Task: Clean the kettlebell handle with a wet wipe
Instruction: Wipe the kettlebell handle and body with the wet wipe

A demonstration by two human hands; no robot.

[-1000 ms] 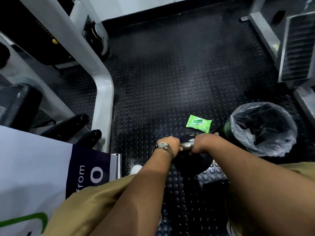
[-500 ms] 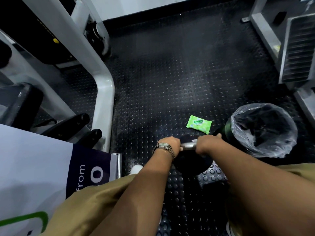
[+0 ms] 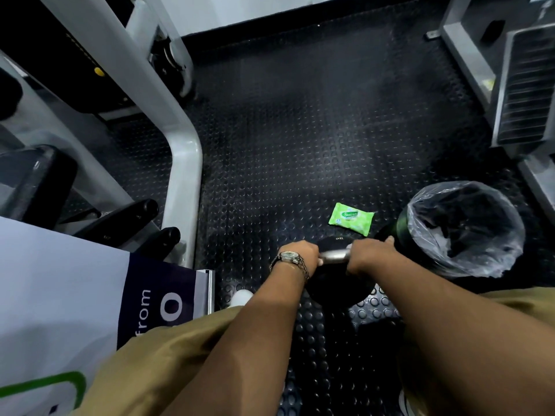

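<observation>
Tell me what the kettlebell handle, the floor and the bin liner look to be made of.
Kettlebell handle: bare metal, probably steel. It is silvery grey with a dull sheen.
Floor: likely rubber matting. It is black, faintly shiny and covered in raised round studs.
Bin liner: thin clear plastic film. It is crinkled and glossy, and the dark inside shows through.

Bin (plastic-lined), grey machine frame

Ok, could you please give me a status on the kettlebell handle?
Left hand and right hand both grip the kettlebell handle. No loose wipe visible; wet wipe pack lies just beyond. Lined bin close at right.
</observation>
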